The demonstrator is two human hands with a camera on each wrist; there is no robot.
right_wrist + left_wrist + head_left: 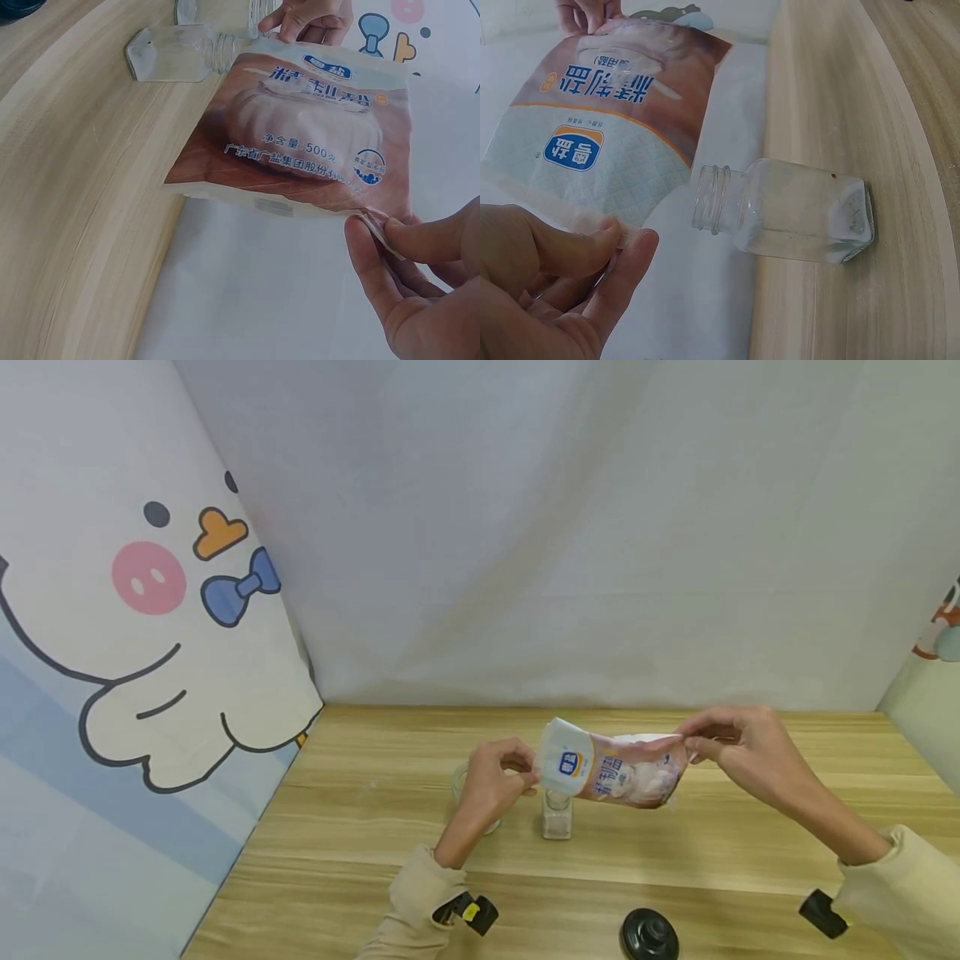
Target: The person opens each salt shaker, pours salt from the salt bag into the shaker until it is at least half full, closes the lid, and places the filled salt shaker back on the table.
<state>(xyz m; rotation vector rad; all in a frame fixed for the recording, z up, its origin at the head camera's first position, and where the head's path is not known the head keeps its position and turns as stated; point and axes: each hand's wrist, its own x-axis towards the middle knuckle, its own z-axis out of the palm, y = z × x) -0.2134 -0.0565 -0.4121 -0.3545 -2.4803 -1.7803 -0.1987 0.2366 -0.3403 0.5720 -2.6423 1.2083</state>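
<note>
Salt bag (626, 770) — between both hands (489, 783) (759, 762)

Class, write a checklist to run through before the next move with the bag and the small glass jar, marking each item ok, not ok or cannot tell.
1. Left hand pinches one end of the bag: ok.
2. Right hand pinches the opposite end: ok.
3. Small glass jar stands upright on the table: ok.
4. Jar is uncapped: ok.
5. Jar is empty: not ok, whitish material shows at its bottom.
6. Bag is cut open: cannot tell.
</note>
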